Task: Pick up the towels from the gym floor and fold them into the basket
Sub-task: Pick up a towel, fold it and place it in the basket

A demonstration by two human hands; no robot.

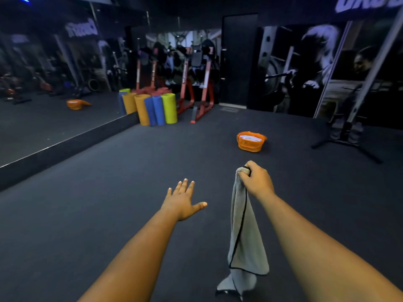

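While the right hand [256,182] reaches forward with its grip clenched round one bunched end of a grey towel [245,234], the rest of that towel hangs straight down from the fist, its black-edged lower corner trailing near the bottom of the view, close to the dark gym floor [109,203]; whether it touches the floor cannot be told. The left hand [182,203] is stretched out beside it, palm down, fingers straight and thumb spread, its grip released and holding nothing. Farther ahead and slightly to the right, an orange basket [250,142] sits on the floor, well apart from both hands, with pale folded cloth showing inside it. At the far left corner, a cluster of upright foam rollers [152,110] in orange, blue and green stands against the mirror wall [54,73], next to a red exercise frame [196,90]. The mirror shows a reflection of the basket. A dark door [238,59] and a large gym mural [305,68] fill the back wall.
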